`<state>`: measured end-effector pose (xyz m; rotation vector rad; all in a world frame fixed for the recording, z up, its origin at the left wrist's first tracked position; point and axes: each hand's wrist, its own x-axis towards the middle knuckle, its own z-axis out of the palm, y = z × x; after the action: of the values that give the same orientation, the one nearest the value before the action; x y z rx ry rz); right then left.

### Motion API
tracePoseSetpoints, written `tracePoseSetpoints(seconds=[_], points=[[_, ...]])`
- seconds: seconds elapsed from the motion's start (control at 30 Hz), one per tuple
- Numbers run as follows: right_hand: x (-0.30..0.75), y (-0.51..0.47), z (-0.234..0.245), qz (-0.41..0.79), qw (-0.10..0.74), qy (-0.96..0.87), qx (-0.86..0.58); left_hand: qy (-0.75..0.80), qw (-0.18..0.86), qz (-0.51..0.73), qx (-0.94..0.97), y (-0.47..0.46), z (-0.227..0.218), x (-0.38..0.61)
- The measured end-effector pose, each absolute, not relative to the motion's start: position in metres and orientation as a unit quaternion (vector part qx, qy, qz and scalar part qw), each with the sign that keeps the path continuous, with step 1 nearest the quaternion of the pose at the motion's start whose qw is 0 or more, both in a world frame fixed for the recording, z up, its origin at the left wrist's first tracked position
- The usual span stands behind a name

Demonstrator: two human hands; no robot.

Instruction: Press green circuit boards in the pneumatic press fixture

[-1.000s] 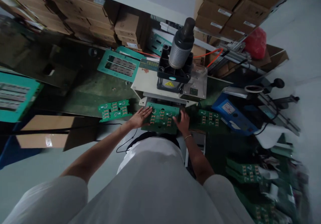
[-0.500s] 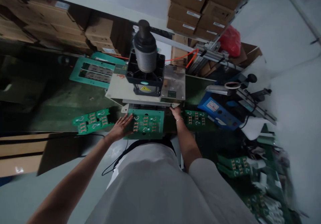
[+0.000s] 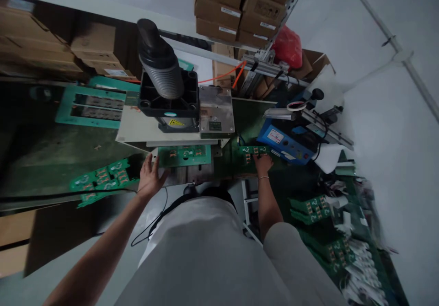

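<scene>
My left hand (image 3: 150,178) is beside the press's front left corner, fingers apart, touching or very near the left end of a green fixture plate (image 3: 202,156). The plate carries a circuit board and lies partly under the press (image 3: 164,79), which hides its rear. To the right of the press, my right hand (image 3: 263,163) has its fingers bent over the front edge of another green circuit board (image 3: 252,150), covering part of it. More green circuit boards (image 3: 103,178) lie on the bench left of my left hand.
A blue machine (image 3: 286,141) stands to the right. Green frames (image 3: 65,109) lie behind left. Cardboard boxes (image 3: 219,11) are stacked at the back. More boards (image 3: 313,210) and white parts (image 3: 365,265) sit at lower right. A black cable (image 3: 68,195) crosses the left front edge.
The fixture plate has slid back under the press. My right hand has moved from the press's front right corner to the board on the right. The view has shifted right.
</scene>
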<state>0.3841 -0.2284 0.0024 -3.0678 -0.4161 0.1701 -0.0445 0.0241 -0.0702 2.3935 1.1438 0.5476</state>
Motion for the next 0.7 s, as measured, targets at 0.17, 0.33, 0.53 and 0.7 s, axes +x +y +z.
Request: tracePoseSetpoints(seconds=[0.17,0.33,0.53,0.7], points=[[0.39,-0.226,0.003,0.087,0.036,-0.15,-0.984,0.416,0.22,0.205,0.858,0.021,-0.068,-0.054],[0.385,-0.231,0.015,0.056,0.032,-0.161,-0.985,0.412,0.215,0.212,0.86,0.018,-0.069,-0.066],[0.355,-0.235,0.027,-0.003,0.053,-0.205,-0.977,0.411,0.219,0.201,0.862,0.018,-0.065,-0.066],[0.314,-0.228,0.032,-0.007,0.083,-0.237,-0.968,0.405,0.233,0.17,0.868,0.023,-0.057,-0.055]])
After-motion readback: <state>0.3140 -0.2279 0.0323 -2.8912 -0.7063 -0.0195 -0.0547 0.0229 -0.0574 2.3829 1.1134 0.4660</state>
